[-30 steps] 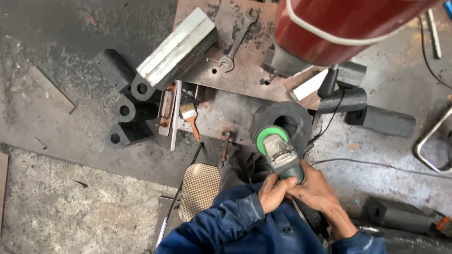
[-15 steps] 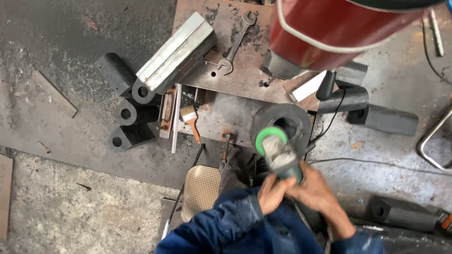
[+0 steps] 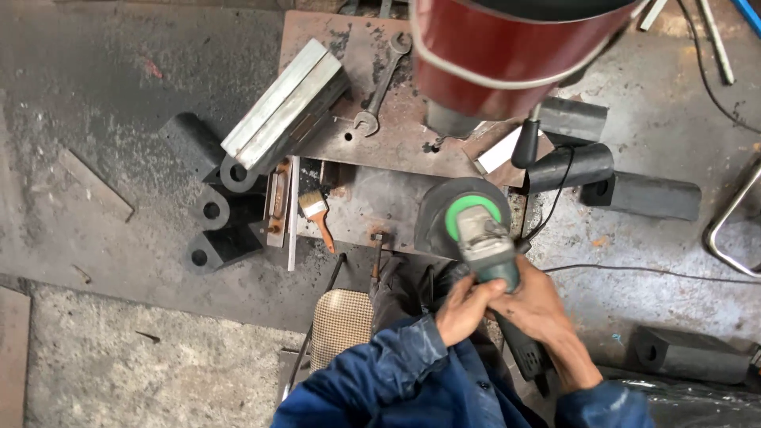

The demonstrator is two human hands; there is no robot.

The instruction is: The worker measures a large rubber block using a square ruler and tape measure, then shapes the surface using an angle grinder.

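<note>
Floor: grimy concrete workshop floor [image 3: 95,119], scattered with black blocks and cables; a rusty steel work plate [image 3: 380,150] sits in the middle as a low bench.

Change: across the last second the angle grinder [image 3: 483,246] has hardly shifted; its green-collared head stays over the dark round workpiece [image 3: 440,210], with both hands in the same grip. Slight blur half a second ago, sharp now. Judgement: steady work on one spot, not a reposition.

Grinder place: near-right edge of the plate, head resting on or just above the round workpiece; contact itself not visible.

Grinder axis: long axis runs from near-right (tail, by the person) to far-left (head). The head points away from the person, toward the plate.

Left hand: left hand [image 3: 464,309] closed around the grinder body from the left, fingers wrapped.

Right hand: right hand [image 3: 539,305] closed over the rear of the body, just beside the left hand and touching it.

Sleeves: blue work jacket [image 3: 380,380], near edge of view.

Nearby: paintbrush [image 3: 317,215] left of the workpiece; spanner [image 3: 380,79] farther back; aluminium bar [image 3: 281,107] far-left; red drum [image 3: 515,55] overhanging the far side.
</note>
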